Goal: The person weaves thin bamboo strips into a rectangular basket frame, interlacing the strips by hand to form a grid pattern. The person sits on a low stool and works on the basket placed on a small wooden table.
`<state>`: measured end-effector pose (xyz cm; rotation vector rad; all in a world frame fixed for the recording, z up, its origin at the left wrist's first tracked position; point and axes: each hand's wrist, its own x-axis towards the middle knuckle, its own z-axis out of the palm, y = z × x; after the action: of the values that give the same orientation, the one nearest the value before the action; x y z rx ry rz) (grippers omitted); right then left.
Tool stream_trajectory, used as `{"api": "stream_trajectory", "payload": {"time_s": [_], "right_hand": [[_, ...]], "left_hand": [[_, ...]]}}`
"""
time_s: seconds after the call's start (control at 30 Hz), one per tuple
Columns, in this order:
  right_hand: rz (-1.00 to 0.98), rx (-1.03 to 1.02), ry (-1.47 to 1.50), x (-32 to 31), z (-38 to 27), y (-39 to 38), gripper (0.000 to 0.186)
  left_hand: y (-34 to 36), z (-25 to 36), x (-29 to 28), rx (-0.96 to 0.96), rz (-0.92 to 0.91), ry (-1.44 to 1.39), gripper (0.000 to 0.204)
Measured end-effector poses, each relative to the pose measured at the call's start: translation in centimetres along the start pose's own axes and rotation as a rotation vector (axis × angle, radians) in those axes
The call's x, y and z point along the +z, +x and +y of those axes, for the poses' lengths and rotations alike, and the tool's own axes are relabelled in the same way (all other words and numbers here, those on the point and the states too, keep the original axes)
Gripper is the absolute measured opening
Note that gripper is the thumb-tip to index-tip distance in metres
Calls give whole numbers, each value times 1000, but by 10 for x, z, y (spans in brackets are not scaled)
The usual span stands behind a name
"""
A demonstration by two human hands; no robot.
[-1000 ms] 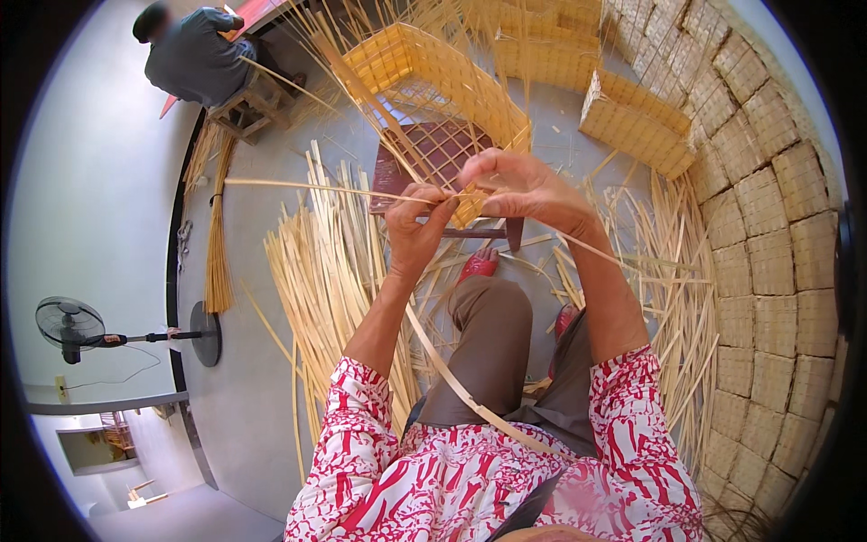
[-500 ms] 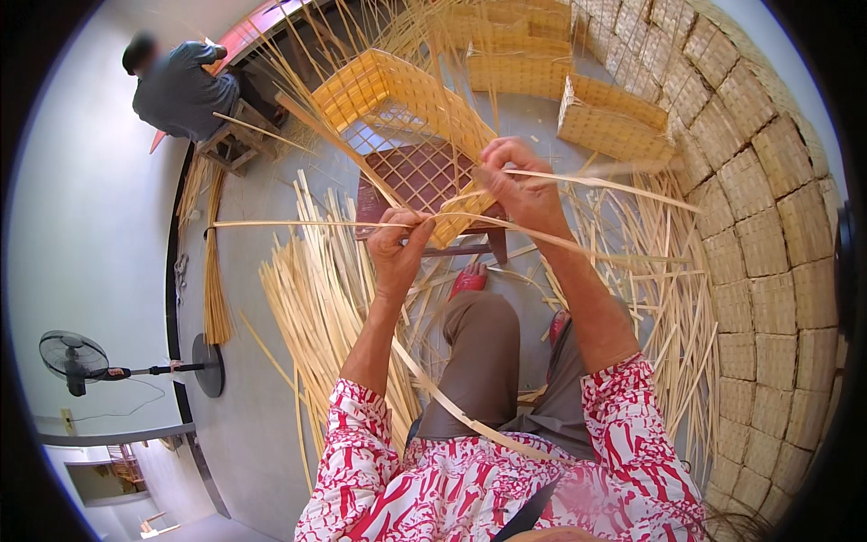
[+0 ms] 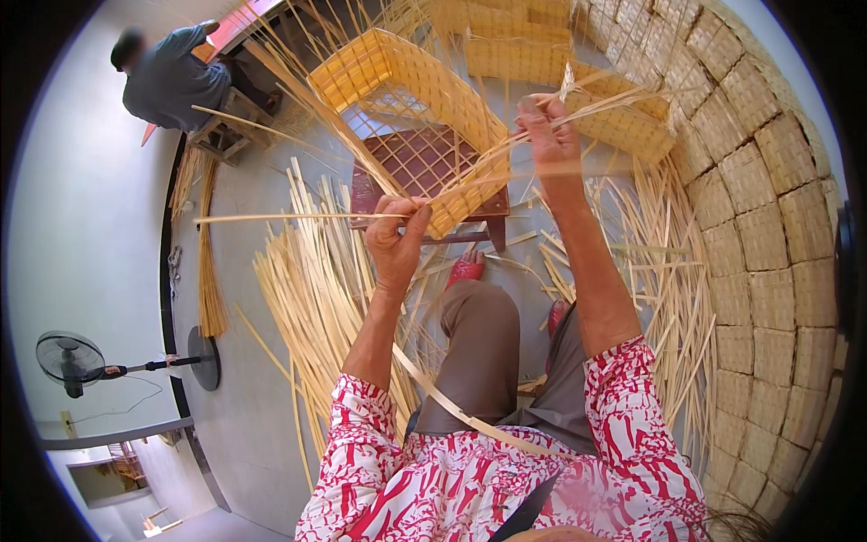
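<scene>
A half-woven yellow bamboo basket [image 3: 424, 99] lies tilted on a dark red stool [image 3: 424, 172] in front of my knees. My left hand [image 3: 397, 237] is closed on a long pale bamboo strip [image 3: 289, 218] that runs out to the left, right at the basket's near edge. My right hand [image 3: 549, 134] is raised above the basket's right side, pinching another thin strip [image 3: 488, 163] pulled up and to the right. Loose upright strips stick out of the basket's rim.
A heap of bamboo strips [image 3: 316, 289] covers the floor on my left, with more on my right [image 3: 668, 271]. Stacked finished baskets [image 3: 768, 226] form a wall at right. Another person [image 3: 172, 77] sits far left by a bench. A standing fan [image 3: 72, 361] is at lower left.
My right hand has risen up and to the right, drawing its strip away from the basket. My left hand has stayed at the basket's edge on its strip.
</scene>
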<state>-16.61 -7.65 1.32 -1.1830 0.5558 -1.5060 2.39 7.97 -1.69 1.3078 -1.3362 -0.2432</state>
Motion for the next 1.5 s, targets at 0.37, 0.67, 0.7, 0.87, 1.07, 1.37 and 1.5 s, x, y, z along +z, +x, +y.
{"api": "stream_trajectory", "payload": {"time_s": [0.37, 0.67, 0.7, 0.87, 1.07, 1.37, 1.5], "right_hand": [[138, -130, -189, -10, -8, -15, 27], [-273, -539, -557, -29, -21, -11, 70], [-280, -641, -907, -33, -21, -11, 56], [-394, -717, -1220, -30, -4, -15, 16], [-526, -648, -1172, -24, 5, -23, 7], [-659, -339, -1193, -4, -16, -37, 8], [-647, -241, -1118, 0, -18, -39, 15]], "left_hand": [[1, 5, 12, -5, 126, 90, 5], [29, -22, -55, -37, -193, 302, 7], [35, -20, -60, -114, -259, 240, 7], [54, -35, -94, 43, -408, 138, 2], [60, -54, -109, 71, -425, 120, 2], [28, -57, -90, 0, 20, 20, 60], [6, -68, -56, -189, 113, -260, 65]]}}
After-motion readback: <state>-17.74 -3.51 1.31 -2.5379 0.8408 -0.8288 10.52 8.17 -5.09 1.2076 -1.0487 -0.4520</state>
